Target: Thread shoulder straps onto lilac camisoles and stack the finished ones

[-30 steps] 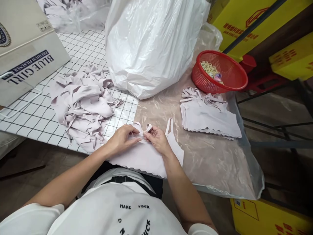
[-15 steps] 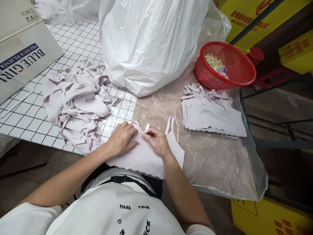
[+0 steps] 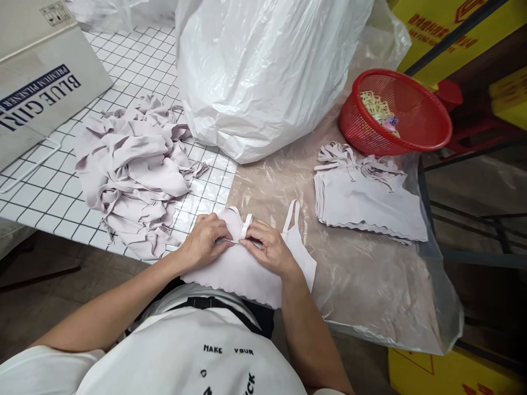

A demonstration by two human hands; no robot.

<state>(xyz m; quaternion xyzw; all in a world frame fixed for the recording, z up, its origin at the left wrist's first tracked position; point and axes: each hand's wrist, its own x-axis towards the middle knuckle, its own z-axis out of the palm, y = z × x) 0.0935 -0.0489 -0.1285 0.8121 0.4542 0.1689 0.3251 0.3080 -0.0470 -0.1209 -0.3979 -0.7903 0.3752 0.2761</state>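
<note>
A pale pinkish camisole top [image 3: 242,274] with a scalloped hem lies at the table's front edge, hem toward me. My left hand [image 3: 206,241] pinches the upper edge of its fabric. Close beside it, my right hand [image 3: 269,246] grips the top near the base of a thin strap, which loops up between both hands. The other strap [image 3: 291,215] stands out to the right, untouched. A crumpled heap of similar tops [image 3: 135,164] lies to the left. Over on the right is a neat flat stack of tops [image 3: 370,197], straps pointing away from me.
A large white plastic bag [image 3: 263,82] stands beyond my hands. At the back right sits a red mesh basket [image 3: 424,120] holding small yellowish pieces. A cardboard box [image 3: 49,104] is at the left. Plastic sheeting [image 3: 370,291] covers the table's right part.
My left fingers have closed on the top's upper edge, and the fabric between my hands is now lifted and folded. The view has shifted slightly.
</note>
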